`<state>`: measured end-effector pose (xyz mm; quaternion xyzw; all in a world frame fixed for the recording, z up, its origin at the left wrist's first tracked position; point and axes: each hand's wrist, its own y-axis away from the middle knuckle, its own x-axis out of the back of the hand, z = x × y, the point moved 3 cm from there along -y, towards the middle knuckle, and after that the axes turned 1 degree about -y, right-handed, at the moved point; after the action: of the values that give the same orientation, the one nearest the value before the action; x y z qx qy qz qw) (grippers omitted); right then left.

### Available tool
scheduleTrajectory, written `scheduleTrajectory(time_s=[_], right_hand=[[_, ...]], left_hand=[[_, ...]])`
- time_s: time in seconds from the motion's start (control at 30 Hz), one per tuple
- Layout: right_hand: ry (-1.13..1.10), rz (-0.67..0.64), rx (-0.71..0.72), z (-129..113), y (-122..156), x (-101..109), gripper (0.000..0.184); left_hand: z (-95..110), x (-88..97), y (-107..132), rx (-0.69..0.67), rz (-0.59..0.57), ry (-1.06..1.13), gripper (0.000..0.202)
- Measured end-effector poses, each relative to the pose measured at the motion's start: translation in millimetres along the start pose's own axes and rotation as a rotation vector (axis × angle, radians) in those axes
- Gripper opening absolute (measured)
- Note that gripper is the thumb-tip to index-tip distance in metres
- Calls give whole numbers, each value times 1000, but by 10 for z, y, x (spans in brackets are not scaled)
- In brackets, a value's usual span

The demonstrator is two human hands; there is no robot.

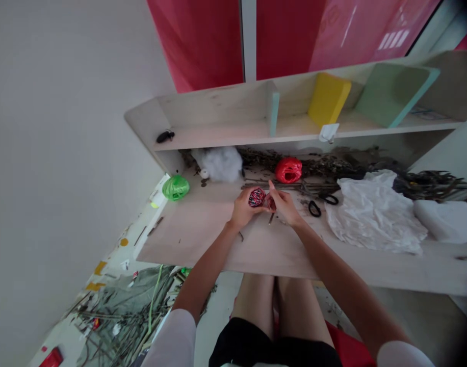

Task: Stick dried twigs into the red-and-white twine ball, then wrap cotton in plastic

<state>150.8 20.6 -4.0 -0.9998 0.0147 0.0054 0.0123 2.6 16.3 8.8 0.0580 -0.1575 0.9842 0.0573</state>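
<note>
**hands working a little red-and-black woven bundle over a pale wooden desk**

off to the far left of the hands there's a green raffia ball, then a puff of white fluff up ahead of them. left hand is closed around the bundle, holding it, while the right hand pinches narrow at its side, fingertips on a reddish bit i can't quite make out. just ahead of the right hand sits a red raffia ball by a heap of dried twigs, then black scissor handles, and further right a crumpled white plastic sheet.
</note>
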Motion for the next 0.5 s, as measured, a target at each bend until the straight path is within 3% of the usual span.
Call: scheduleTrajectory(time_s=[0.3, 0.5], right_hand=[[-28, 19, 6, -21, 22, -10, 63], [-23, 114, 54, -65, 11, 84, 57]], left_hand=[[-43, 4, -16, -86, -67, -164, 66], [-76, 4, -54, -98, -38, -207, 64]])
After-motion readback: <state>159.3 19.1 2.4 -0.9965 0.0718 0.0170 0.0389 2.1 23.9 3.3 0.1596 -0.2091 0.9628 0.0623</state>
